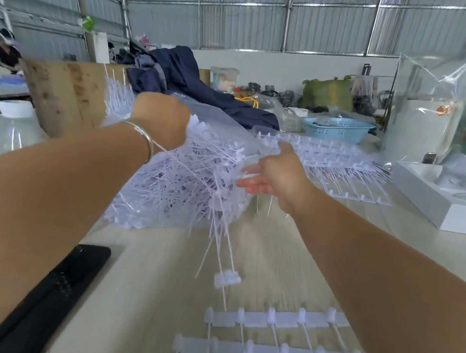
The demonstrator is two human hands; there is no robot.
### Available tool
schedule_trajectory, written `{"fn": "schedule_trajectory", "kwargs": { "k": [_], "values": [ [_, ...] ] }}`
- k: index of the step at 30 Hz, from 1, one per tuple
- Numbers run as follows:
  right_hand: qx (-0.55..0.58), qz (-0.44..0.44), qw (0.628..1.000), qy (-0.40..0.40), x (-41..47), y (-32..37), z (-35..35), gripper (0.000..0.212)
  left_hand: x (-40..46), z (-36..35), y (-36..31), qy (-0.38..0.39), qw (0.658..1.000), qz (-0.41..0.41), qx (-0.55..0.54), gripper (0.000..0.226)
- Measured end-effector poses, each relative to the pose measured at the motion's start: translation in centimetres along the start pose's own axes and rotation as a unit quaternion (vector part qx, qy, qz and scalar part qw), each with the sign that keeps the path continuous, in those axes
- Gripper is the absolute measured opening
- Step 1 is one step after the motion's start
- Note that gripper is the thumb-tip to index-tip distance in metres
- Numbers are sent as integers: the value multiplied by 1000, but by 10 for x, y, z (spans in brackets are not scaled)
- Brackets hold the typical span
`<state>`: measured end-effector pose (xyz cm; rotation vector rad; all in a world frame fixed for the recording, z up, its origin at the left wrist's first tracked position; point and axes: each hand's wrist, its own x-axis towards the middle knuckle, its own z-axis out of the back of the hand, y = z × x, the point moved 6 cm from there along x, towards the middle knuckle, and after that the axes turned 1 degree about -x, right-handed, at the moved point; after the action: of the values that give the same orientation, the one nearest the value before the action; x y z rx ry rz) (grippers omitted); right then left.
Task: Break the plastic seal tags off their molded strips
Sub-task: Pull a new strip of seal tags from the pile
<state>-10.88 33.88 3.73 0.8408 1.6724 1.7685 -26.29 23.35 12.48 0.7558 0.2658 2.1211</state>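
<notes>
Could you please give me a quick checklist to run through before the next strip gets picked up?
1. Left hand grips the bag of loose tags: ok.
2. Right hand free, fingers spread beside the bag: ok.
3. Unbroken strips within reach on the table: ok.
4. Black phone apart from the strips: ok.
5. Bag contained: not ok, tags spill out.

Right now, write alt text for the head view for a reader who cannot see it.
Two bare arms reach over a table: the left hand grips a big tangled bundle of white plastic seal tags, the right hand open against its side. Two unbroken tag strips lie in front, and a black phone to the left.
</notes>
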Motion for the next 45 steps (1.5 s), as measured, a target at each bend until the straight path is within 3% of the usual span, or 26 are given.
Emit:
{"fn": "schedule_trajectory", "kwargs": {
  "k": [1,3,4,6,7,8,10,11,12,14,18,21,22,25,27,33,37,39,42,45],
  "values": [
    [-61,28,998,-9,-1,1,-1,70,5,-2,11,6,998,40,-39,19],
    [-132,67,989,-7,-2,2,-2,68,19,-17,36,39,965,130,-223,14],
    [-146,77,986,-6,-3,2,-2,57,21,-27,42,85,909,163,-375,14],
    [-216,110,970,-33,-8,3,4,31,21,-40,35,160,680,219,-681,22],
    [-264,122,956,-42,-12,2,6,20,25,-43,34,157,629,221,-729,25],
    [-288,122,949,-31,-17,-1,5,11,29,-42,35,133,652,219,-714,28],
    [-280,70,957,35,-30,-17,-6,22,30,-31,36,55,848,183,-494,27],
    [-282,44,956,67,-37,-26,-12,34,27,-25,30,20,924,146,-354,25],
    [-296,34,951,88,-43,-32,-18,48,24,-21,19,8,961,108,-255,23],
    [-314,46,945,81,-54,-37,-19,65,16,-18,-10,11,989,27,-148,16],
    [-250,70,966,-14,-67,-37,0,74,13,-11,-46,-32,994,-72,-72,20],
    [-92,-44,995,-6,-80,-54,-2,62,8,-7,-48,-74,988,-78,-114,14],
    [-99,-74,992,16,-86,-58,-9,54,5,-5,-49,-94,985,-79,-120,10],
    [-327,-80,936,104,-99,-73,-33,47,-4,-3,-52,-126,980,-73,-140,5],
    [-434,-52,892,117,-100,-80,-43,35,-8,-7,-51,-112,980,-61,-152,6],
    [-482,-50,867,116,-87,-59,-20,23,-13,-15,-33,-100,982,-34,-156,10],
    [-635,-1,768,87,-82,-16,10,25,-15,-14,-14,-112,973,-4,-201,17],
    [-664,17,744,76,-75,-3,13,18,-21,-4,-19,-136,955,-52,-258,19],
    [-630,26,769,102,-64,-1,-1,12,-53,25,-53,-192,908,-241,-283,27],
    [-523,26,844,117,-55,-2,-15,28,-79,30,-87,-142,892,-354,-241,39]
  ]
}}
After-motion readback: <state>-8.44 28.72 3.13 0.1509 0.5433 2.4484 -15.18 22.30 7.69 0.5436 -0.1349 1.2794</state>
